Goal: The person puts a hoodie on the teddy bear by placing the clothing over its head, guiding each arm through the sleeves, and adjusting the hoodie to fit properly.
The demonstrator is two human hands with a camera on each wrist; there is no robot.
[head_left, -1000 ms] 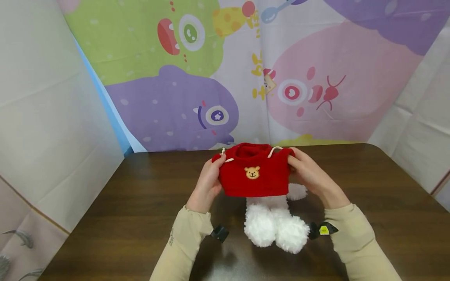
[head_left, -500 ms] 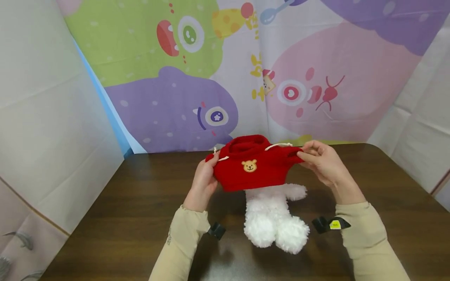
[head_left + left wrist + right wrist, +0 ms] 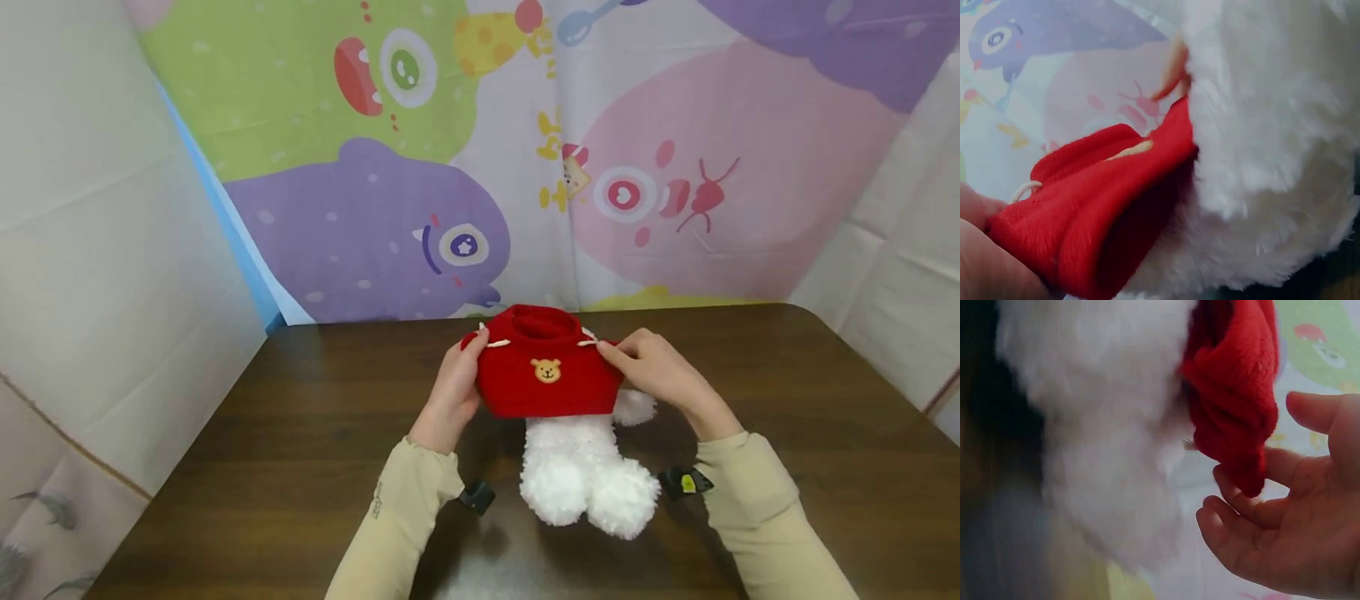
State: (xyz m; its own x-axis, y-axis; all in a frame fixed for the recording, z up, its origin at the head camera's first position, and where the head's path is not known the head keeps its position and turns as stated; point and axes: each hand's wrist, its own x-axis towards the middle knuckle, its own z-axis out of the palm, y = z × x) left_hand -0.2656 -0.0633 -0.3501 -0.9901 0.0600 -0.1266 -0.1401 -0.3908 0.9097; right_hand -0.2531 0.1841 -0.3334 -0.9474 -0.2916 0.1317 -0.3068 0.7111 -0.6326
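Observation:
A small red hoodie with white drawstrings and a bear-face patch is held up with its neck opening away from me. At its left shoulder and sleeve, my left hand pinches the cloth. My right hand is at the other shoulder; in the right wrist view its fingers lie behind the red sleeve and the thumb stands apart from the cloth. Below the hoodie lies a fluffy white stuffed animal, legs toward me. One of its arms shows at the right; the hoodie covers its upper part.
Dark brown wood tabletop lies under everything. A cartoon-printed curtain hangs behind the far edge, with pale cloth walls at both sides. Black camera mounts sit at both wrists near the toy.
My right hand drew the right sleeve outward, then came back in to the hoodie's shoulder. The hoodie rose slightly and came down again, shifting a little right. The stuffed animal has stayed put.

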